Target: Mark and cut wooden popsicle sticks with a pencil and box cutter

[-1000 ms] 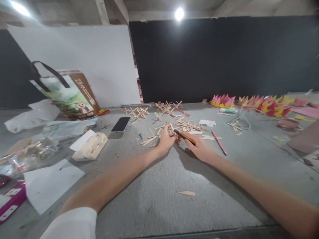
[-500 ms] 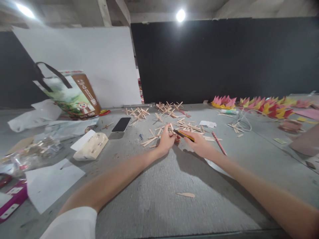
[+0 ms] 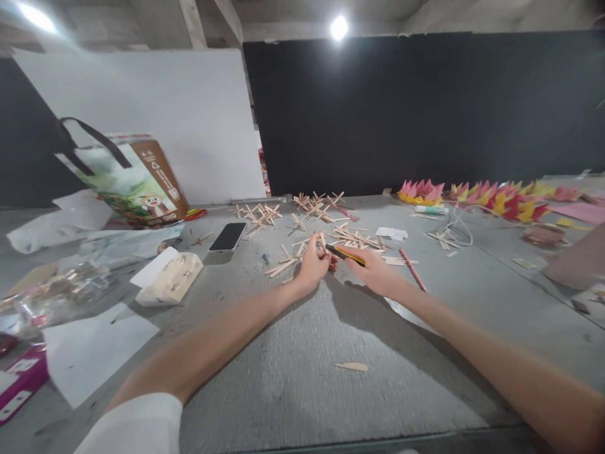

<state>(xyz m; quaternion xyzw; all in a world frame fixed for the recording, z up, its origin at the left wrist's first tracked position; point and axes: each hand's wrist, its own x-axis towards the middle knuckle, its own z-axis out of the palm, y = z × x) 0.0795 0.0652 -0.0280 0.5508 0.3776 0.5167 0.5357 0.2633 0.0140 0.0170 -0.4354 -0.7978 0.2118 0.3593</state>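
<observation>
While both forearms stretch out over the grey counter [image 3: 293, 378], the left hand [image 3: 311, 265] sits closed w/ fingers pinched on a wooden stick [image 3: 322, 242] at the near edge of the loose stick pile [image 3: 350, 238]. Right hand [image 3: 373, 271] is closed around a yellow-black cutter [image 3: 346, 254], tip pointing left toward the left hand's fingers; hands nearly touching. Red pencil [image 3: 413, 269] lies flat just right of the right hand. Single stick piece [image 3: 350, 366] lies alone nearer the camera, well apart from the pile. Glued stick crosses [image 3: 314, 205] sit behind the pile, near the black wall. Black phone [image 3: 229, 236] lies flat to the left of the pile; tissue pack [image 3: 169, 279] near it, further left. Printed carry bag [image 3: 135, 183] stands tilted at back left against the white board. White paper sheet [image 3: 94, 350] lies at front left. Pink-yellow paper shapes [image 3: 491, 198] line the back right, white cable [image 3: 460, 230] in front of them.
</observation>
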